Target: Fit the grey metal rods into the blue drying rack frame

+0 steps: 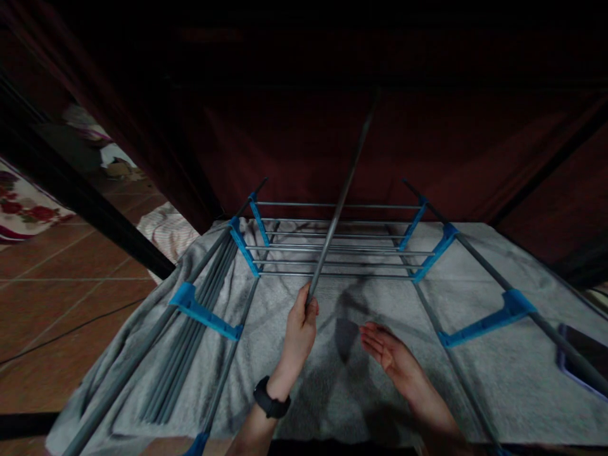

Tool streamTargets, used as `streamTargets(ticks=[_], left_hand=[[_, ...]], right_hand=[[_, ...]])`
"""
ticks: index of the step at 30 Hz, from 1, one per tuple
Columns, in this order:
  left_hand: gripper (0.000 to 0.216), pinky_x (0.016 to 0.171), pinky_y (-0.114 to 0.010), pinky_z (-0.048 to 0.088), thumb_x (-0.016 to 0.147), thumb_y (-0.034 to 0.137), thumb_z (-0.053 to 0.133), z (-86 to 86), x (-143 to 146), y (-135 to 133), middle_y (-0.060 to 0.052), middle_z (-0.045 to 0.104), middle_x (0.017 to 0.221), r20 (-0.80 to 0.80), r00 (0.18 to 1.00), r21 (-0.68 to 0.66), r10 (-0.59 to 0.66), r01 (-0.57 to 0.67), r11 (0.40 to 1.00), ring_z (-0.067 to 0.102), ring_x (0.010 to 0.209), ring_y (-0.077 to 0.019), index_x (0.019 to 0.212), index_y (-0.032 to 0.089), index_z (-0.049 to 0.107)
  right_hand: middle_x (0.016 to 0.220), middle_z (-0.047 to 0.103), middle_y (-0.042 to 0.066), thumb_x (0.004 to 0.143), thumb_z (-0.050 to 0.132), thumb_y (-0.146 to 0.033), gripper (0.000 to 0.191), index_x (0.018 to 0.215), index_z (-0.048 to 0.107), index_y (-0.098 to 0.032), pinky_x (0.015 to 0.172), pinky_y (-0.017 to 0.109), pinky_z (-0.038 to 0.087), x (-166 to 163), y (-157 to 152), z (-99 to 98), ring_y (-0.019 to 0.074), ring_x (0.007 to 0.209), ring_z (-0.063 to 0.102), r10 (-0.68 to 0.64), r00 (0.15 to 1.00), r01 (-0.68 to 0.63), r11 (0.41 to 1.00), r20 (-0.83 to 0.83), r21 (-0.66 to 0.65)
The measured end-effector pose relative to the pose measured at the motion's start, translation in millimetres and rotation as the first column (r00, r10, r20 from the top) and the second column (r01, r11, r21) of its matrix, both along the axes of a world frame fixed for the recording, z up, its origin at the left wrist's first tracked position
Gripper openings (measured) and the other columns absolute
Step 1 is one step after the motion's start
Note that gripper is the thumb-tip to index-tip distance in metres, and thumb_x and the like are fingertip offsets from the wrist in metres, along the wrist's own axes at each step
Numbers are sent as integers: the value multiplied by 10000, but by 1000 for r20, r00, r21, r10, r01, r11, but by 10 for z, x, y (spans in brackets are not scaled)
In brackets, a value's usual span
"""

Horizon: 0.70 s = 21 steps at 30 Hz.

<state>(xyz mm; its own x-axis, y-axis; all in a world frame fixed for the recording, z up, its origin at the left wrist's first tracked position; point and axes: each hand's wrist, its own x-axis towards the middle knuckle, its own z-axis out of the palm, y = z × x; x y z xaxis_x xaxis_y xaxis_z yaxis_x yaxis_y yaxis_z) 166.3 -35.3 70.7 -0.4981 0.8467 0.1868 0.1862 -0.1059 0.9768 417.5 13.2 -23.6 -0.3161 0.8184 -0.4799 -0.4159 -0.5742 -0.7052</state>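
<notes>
My left hand [301, 323], with a dark watch on its wrist, is closed around the lower end of a grey metal tube [339, 206]. The tube slants up and away, and its far end fades into the dark background. To the right, my right hand [387, 351] is held with fingers stretched out, apart from the tube. Beyond both hands stands a partly assembled rack [332, 274] of grey tubes and blue plastic brackets. Several crossbars join its far brackets. The nearer left bracket [204, 313] and right bracket [489, 320] have no crossbar between them.
Several loose grey tubes [190, 342] lie bundled at the left on a grey blanket [327, 380]. A phone-like dark object [582, 358] lies at the right edge. Dark red wooden panels [285, 139] rise behind the rack. Tiled floor [61, 304] shows at left.
</notes>
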Motion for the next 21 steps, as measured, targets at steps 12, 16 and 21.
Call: streamTargets(ticks=[12,16,21], left_hand=[[281,947,-463,642,931,382,654,-299,-360,-86,-85,848,1000,-256,959,-80,119,-144,986,778,924,-290,1117,250,820],[313,983,-496,653,945,398,610,-386,-404,-110,-103,877,1046,-327,940,-114,95,-138,984,819,988,-319,1113,250,828],[330,1027,-554,655,975,382,576,-436,-504,-174,-123,901,1117,-447,894,-130,46,-115,985,846,1078,-367,1121,260,845]], right_hand=[[1168,894,134,737,1046,-334,393,1059,839,-246,1137,483,639,157,155,81,298,1126,845,-134,990,135,990,-48,29],[1154,889,135,723,1060,-345,423,1061,831,-234,1139,478,636,164,194,84,284,1088,839,-129,991,131,991,-43,30],[1093,881,95,715,1066,-310,419,1037,804,-254,1171,508,622,190,265,83,271,1026,839,-133,989,133,991,-58,-1]])
